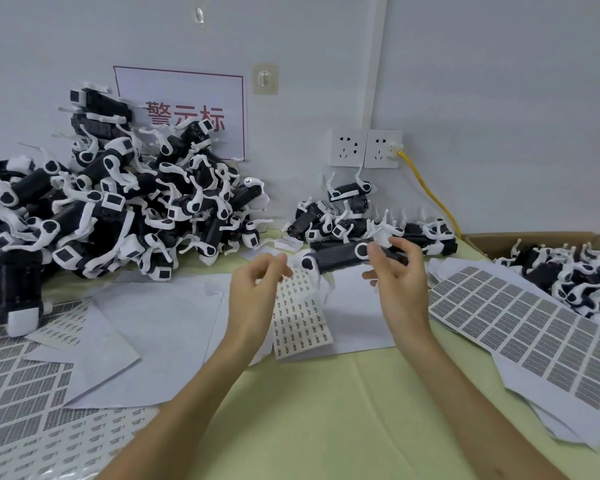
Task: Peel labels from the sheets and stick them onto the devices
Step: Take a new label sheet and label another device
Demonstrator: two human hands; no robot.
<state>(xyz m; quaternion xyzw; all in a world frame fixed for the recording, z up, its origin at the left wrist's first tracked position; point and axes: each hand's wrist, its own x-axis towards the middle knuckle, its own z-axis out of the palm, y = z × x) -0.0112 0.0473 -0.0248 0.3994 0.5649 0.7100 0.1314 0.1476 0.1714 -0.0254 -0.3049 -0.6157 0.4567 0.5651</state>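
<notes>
The right hand point(392, 271) grips the device point(336, 256) by its right end; its long axis lies crosswise. Its free end is just beside the left hand point(257, 289), which pinches the top of the label sheet point(300, 317).

Pale green bench point(326, 427). Heaped at back left with black-and-white devices point(118, 209); smaller cluster point(354, 216) at back centre. Strewn with white backing sheets point(146, 323) at centre-left, and grey label sheets point(520, 323) fanned out at right and front left. Open cardboard box point(534, 237) of more devices at far right.
</notes>
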